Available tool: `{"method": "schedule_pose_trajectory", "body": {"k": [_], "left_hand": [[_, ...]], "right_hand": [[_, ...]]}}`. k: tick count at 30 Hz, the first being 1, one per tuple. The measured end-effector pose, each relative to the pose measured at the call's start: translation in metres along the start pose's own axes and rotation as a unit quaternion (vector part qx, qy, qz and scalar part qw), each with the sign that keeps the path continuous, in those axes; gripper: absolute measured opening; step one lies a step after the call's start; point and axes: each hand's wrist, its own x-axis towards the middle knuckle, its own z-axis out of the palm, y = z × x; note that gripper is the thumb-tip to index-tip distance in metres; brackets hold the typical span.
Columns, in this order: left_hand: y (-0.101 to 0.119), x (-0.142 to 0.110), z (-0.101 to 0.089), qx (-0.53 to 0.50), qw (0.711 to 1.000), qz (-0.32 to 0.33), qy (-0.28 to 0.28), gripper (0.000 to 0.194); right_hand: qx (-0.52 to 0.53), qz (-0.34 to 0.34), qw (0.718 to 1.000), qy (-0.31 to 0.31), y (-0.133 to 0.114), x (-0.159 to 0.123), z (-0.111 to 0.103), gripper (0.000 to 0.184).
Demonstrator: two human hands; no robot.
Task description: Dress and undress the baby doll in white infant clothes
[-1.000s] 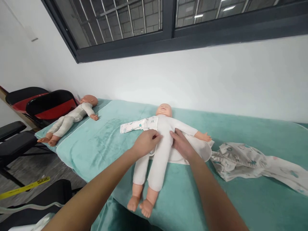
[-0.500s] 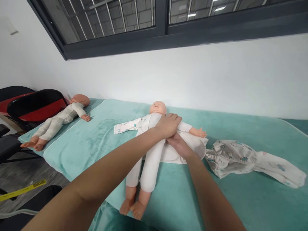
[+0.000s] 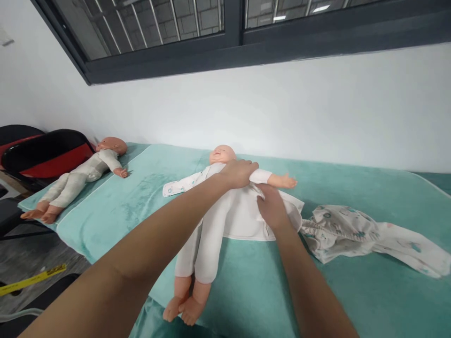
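A baby doll (image 3: 207,249) in a white body suit lies on its back, its head toward the wall. One doll arm is inside a patterned sleeve of a white baby shirt (image 3: 243,220); the other doll arm (image 3: 280,180) lies outside it. My left hand (image 3: 240,173) curls over the doll's chest and shoulder on that bare-sleeved side, gripping it. Just below that arm, my right hand (image 3: 272,205) is closed on the shirt, which spreads out under the doll's side. The fingertips of both hands are partly hidden.
Patterned baby pants (image 3: 345,232) lie crumpled on the green cloth-covered table (image 3: 253,281) at right. A second doll (image 3: 88,171) lies at the far left. Black and red chairs (image 3: 56,157) stand beyond the left edge. Wall and window run along the back.
My left hand has crossed from the doll's far side to its chest and shoulder. The doll has tilted slightly toward the left. My right hand has closed on the shirt below the arm.
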Motion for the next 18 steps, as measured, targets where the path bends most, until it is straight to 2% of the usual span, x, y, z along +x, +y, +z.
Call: {"method": "schedule_pose_trajectory", "body": {"k": [2,4,8,11,13,15,16,18], "left_hand": [[-0.002,-0.003,-0.002,0.007,1.0,-0.008,0.008,0.019],[-0.005,-0.006,-0.005,0.025,1.0,-0.006,0.007,0.021],[-0.009,-0.014,-0.011,0.103,0.994,0.022,0.0,0.028],[-0.012,-0.019,-0.014,0.153,0.987,0.042,-0.014,0.031],[-0.013,-0.022,-0.016,0.168,0.985,0.045,-0.024,0.033],[-0.011,-0.024,-0.018,0.17,0.984,0.04,-0.036,0.035],[-0.01,-0.024,-0.018,0.17,0.984,0.035,-0.042,0.036],[-0.007,-0.023,-0.019,0.165,0.985,0.024,-0.05,0.038]], "right_hand": [[-0.101,0.059,0.993,0.03,0.006,0.0,-0.01,0.046],[-0.151,0.128,0.98,0.025,0.009,-0.001,-0.019,0.04],[-0.109,0.225,0.968,0.002,0.013,-0.002,-0.03,0.029],[-0.075,0.236,0.969,0.018,0.017,0.002,-0.037,0.024],[-0.009,0.244,0.968,0.055,0.019,0.005,-0.042,0.027],[0.137,0.269,0.948,0.103,0.019,0.006,-0.047,0.031],[0.231,0.282,0.924,0.119,0.019,0.006,-0.05,0.031],[0.402,0.285,0.863,0.11,0.016,0.004,-0.056,0.032]]}}
